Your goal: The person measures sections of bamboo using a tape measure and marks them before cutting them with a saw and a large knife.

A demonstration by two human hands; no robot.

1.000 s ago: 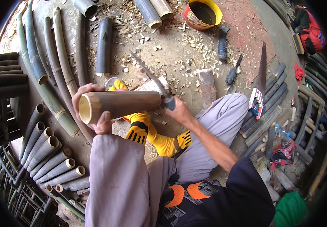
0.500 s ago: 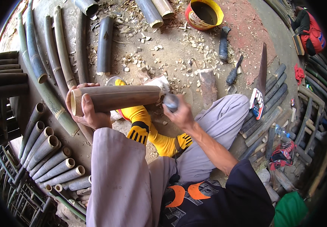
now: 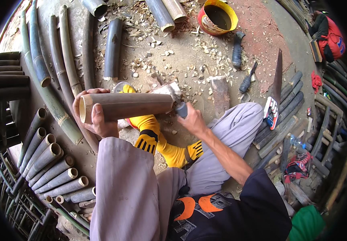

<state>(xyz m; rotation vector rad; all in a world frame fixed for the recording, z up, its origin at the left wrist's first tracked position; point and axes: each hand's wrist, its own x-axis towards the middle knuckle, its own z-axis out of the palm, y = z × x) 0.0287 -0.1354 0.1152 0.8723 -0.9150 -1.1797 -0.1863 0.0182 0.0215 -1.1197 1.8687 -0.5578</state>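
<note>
A short, thick bamboo tube [image 3: 129, 105] lies horizontally across my raised knee. My left hand [image 3: 93, 116] grips its open left end, thumb over the rim. At the tube's right end my right hand [image 3: 191, 118] is shut on the dark handle of a chopping knife [image 3: 179, 107]; its blade rests against that end and is mostly hidden behind the bamboo. Below the tube show my feet in yellow and black socks [image 3: 157, 138].
Long bamboo poles [image 3: 65, 60] lie on the ground at left. Cut tubes [image 3: 53, 168] are stacked at lower left. A yellow bucket [image 3: 217, 16] stands at top. A hand saw [image 3: 276, 88], a wooden block [image 3: 221, 90] and chips lie right of it.
The bamboo tube has turned from tilted to level and shifted left across my knee. My left hand moved onto its open end. My right hand stayed at the right end with the knife.
</note>
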